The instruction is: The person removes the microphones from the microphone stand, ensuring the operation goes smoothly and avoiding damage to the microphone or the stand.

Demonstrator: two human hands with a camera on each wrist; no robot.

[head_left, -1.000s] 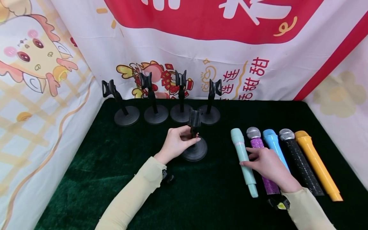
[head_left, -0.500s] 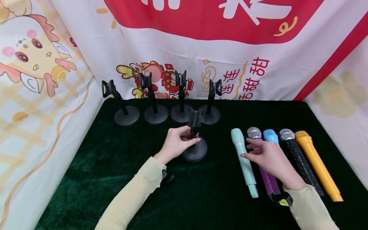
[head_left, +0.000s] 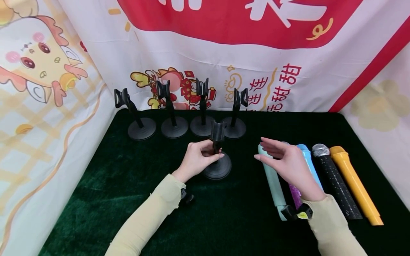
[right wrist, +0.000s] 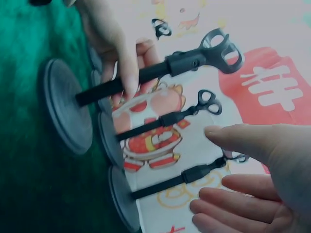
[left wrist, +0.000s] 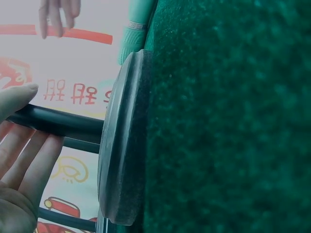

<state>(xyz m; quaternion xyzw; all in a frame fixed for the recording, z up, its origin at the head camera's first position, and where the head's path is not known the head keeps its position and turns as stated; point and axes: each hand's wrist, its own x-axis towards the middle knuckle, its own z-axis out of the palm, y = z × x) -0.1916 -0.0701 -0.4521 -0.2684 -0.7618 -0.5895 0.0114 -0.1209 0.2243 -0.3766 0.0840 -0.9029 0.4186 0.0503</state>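
In the head view my left hand (head_left: 196,159) holds the pole of a black microphone stand (head_left: 220,169) in the middle of the table. The left wrist view shows its thumb and fingers around the stand's pole (left wrist: 63,121), with the round base on the cloth. My right hand (head_left: 293,167) hovers over a mint green microphone (head_left: 273,181), partly covering it. Thumb and fingers are apart with nothing between them, as the right hand (right wrist: 257,179) shows in the right wrist view. A purple glitter microphone (head_left: 294,195) is mostly hidden under that hand.
Blue (head_left: 314,169), black (head_left: 336,183) and yellow (head_left: 355,186) microphones lie side by side at the right. Several black stands, one at the far left (head_left: 142,128), line the back of the green cloth (head_left: 205,224). Printed drapes (head_left: 192,53) rise behind.
My right hand has risen from beside the mint microphone and shifted away toward its head end, a little to the left. The left hand and its stand have stayed in place.
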